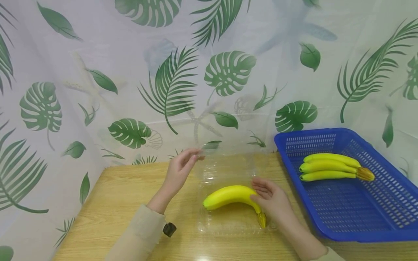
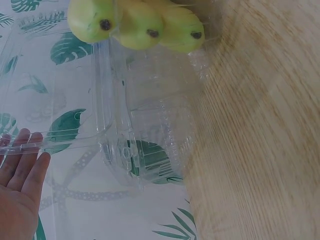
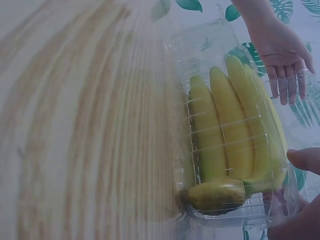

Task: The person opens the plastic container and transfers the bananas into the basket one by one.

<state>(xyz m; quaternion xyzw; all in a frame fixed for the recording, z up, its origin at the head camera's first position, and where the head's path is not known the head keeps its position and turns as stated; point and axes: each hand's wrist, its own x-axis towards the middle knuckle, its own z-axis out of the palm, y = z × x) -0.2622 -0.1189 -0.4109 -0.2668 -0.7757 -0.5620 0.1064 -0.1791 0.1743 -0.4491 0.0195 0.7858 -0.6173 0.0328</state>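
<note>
A clear plastic clamshell box (image 1: 204, 221) stands on the table with its lid raised toward the back. In it lies a yellow banana bunch (image 1: 228, 194); the right wrist view shows several bananas (image 3: 240, 130) joined at a brownish stem. My left hand (image 1: 181, 168) is at the left edge of the raised lid. Its fingers look straight against the clear rim in the left wrist view. Beside the box's right side is my right hand (image 1: 275, 201), with the thumb over the bananas near the stem and the other fingers along the wall, partly hidden by clear plastic.
To the right, a blue plastic basket (image 1: 339, 217) holds another banana bunch (image 1: 333, 168). A small black object (image 1: 169, 229) shows at the left sleeve's cuff. Behind the wooden table (image 1: 130, 188) hangs a white leaf-printed curtain (image 1: 228, 119).
</note>
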